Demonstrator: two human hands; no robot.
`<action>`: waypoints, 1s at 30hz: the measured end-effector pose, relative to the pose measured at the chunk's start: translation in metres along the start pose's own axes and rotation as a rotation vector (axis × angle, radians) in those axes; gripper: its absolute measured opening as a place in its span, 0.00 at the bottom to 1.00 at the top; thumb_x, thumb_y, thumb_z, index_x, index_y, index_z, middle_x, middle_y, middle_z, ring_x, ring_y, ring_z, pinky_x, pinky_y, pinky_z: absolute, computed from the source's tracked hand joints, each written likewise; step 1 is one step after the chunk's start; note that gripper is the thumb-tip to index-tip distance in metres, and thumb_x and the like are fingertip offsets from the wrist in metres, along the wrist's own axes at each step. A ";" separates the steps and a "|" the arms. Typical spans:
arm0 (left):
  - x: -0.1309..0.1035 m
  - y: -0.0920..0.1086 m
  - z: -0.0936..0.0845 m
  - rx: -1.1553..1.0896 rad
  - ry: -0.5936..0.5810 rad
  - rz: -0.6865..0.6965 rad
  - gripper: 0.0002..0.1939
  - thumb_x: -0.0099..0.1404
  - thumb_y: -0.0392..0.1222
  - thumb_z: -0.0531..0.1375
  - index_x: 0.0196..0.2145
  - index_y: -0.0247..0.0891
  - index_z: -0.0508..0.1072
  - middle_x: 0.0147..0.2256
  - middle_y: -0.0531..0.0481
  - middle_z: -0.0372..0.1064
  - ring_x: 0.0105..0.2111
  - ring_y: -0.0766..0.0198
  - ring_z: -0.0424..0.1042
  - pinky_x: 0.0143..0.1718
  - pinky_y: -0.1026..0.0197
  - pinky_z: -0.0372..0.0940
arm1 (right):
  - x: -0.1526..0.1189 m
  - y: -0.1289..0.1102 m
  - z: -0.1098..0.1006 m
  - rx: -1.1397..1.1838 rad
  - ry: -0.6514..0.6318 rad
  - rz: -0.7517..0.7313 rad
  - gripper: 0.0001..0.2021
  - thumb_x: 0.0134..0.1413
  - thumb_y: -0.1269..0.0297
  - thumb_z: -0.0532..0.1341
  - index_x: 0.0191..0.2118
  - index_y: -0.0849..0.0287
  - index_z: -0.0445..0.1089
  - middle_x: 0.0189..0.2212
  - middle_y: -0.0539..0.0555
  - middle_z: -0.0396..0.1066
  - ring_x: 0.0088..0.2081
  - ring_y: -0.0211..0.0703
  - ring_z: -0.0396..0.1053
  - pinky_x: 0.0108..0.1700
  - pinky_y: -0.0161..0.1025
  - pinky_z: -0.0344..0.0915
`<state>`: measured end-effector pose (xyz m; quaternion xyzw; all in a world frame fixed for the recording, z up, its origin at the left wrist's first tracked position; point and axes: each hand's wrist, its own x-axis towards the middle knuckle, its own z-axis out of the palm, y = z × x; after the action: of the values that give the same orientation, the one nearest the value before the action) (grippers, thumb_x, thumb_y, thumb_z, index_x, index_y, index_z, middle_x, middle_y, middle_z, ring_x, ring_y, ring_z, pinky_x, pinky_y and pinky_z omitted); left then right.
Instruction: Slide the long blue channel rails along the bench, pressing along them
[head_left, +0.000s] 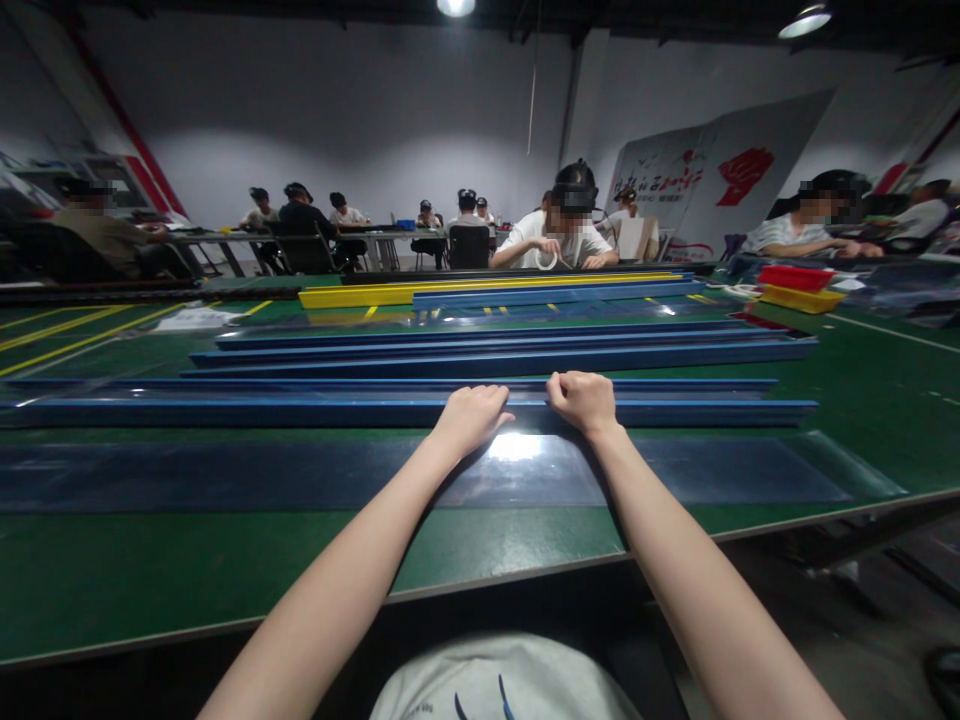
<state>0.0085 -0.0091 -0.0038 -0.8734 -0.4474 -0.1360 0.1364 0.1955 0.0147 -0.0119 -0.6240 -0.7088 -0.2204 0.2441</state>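
Observation:
Both arms reach forward over a green-topped table (480, 560). My left hand (474, 414) is closed over the near edge of a long blue channel-shaped strip (285, 412). A short way to the right, my right hand (585, 400) is curled in a fist on the same edge; its fingertips are hidden. The strip lies flat, running left to right. Just nearer to me, a long clear plastic sheet (247, 475) lies beneath my wrists, with a bright reflection on it.
Beyond lie more blue strips (510, 357), then a yellow strip (352, 297) and another blue one. At the right stand a red tray (796, 278) and a yellow tray (801, 299). Across the table a person (555, 235) holds a white ring-shaped roll. Several others sit farther back.

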 end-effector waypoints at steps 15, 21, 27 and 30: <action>0.000 -0.010 0.007 0.048 0.049 -0.013 0.15 0.59 0.53 0.55 0.36 0.37 0.64 0.35 0.50 0.70 0.37 0.60 0.69 0.33 0.62 0.58 | -0.002 0.025 0.005 -0.040 0.049 0.139 0.21 0.51 0.61 0.48 0.19 0.61 0.73 0.22 0.57 0.73 0.22 0.39 0.65 0.24 0.35 0.43; 0.000 -0.009 0.008 0.041 0.025 -0.026 0.15 0.61 0.53 0.54 0.35 0.37 0.64 0.35 0.50 0.70 0.37 0.60 0.69 0.33 0.62 0.58 | -0.004 0.023 0.004 -0.021 0.077 0.131 0.21 0.51 0.61 0.48 0.19 0.62 0.72 0.20 0.57 0.72 0.21 0.38 0.64 0.24 0.34 0.42; 0.001 -0.009 0.008 0.030 0.015 -0.040 0.15 0.61 0.53 0.54 0.35 0.37 0.65 0.36 0.49 0.71 0.37 0.60 0.69 0.33 0.62 0.59 | -0.004 0.020 0.003 -0.017 0.097 0.108 0.21 0.51 0.61 0.48 0.17 0.63 0.71 0.18 0.57 0.70 0.20 0.35 0.61 0.23 0.34 0.39; 0.000 -0.008 0.008 0.025 0.011 -0.044 0.15 0.61 0.52 0.54 0.36 0.37 0.65 0.36 0.49 0.71 0.38 0.59 0.69 0.34 0.62 0.59 | -0.004 0.016 0.003 -0.010 0.121 0.070 0.21 0.52 0.62 0.47 0.16 0.63 0.70 0.17 0.55 0.68 0.20 0.34 0.60 0.22 0.34 0.39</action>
<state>0.0031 -0.0016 -0.0101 -0.8609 -0.4672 -0.1382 0.1466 0.2110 0.0158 -0.0164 -0.6352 -0.6695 -0.2524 0.2909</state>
